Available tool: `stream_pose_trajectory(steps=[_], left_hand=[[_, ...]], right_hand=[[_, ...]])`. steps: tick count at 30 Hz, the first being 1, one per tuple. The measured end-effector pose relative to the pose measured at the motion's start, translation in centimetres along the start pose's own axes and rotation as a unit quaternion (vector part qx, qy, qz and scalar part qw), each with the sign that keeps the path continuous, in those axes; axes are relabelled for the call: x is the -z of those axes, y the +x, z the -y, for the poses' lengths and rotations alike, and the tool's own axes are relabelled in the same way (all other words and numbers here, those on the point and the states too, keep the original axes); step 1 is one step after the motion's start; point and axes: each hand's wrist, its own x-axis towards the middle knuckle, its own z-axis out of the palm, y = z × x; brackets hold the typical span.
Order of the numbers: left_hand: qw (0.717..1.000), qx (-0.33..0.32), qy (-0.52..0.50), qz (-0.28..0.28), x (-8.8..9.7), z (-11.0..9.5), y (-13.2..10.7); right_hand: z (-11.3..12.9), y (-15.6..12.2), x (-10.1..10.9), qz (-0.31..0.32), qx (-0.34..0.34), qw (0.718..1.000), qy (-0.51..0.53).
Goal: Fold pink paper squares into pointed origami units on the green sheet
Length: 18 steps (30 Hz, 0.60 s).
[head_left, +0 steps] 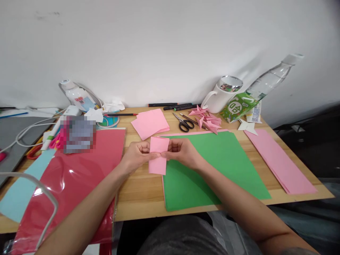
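A folded piece of pink paper (158, 164) is held upright over the desk, taller than it is wide. My left hand (139, 153) pinches its left side, thumb on the front and fingers behind. From the other side my right hand (182, 152) grips it the same way, and the two thumb tips meet near the middle. Just beyond lies a small stack of pink paper squares (151, 122). Beneath my right forearm is a stack of green paper sheets (212, 170). Folded pink paper stars (208, 120) are heaped farther back.
Black-handled scissors (184, 124) lie behind the green paper, near several markers (180, 106). A white mug (221, 94), green carton (237, 106) and clear bottle (273, 79) stand back right. Pink strips (281, 161) lie right. Red paper in plastic (87, 170) and a white cable (51, 198) are left.
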Motion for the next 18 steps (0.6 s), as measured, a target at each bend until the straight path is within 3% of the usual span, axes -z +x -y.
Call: stream_pose_trajectory(steps=[5,9,12,18], left_hand=[[0.999,-0.031,-0.011,-0.014,-0.09,0.0,0.12],[0.998,-0.06,-0.028,-0.019,-0.18,-0.12,-0.02],[0.997,-0.047,-0.059,-0.02,-0.35,-0.22,-0.09],[0.997,-0.043,-0.051,0.023,-0.41,-0.07,-0.1]], right_hand=[[0.27,-0.03,-0.01,-0.054,0.033,0.998,0.017],[0.31,0.0,-0.1,-0.057,0.035,0.998,0.019],[0.3,-0.07,-0.11,-0.066,0.044,0.997,0.011],[0.2,0.06,-0.03,-0.059,0.052,0.997,-0.022]])
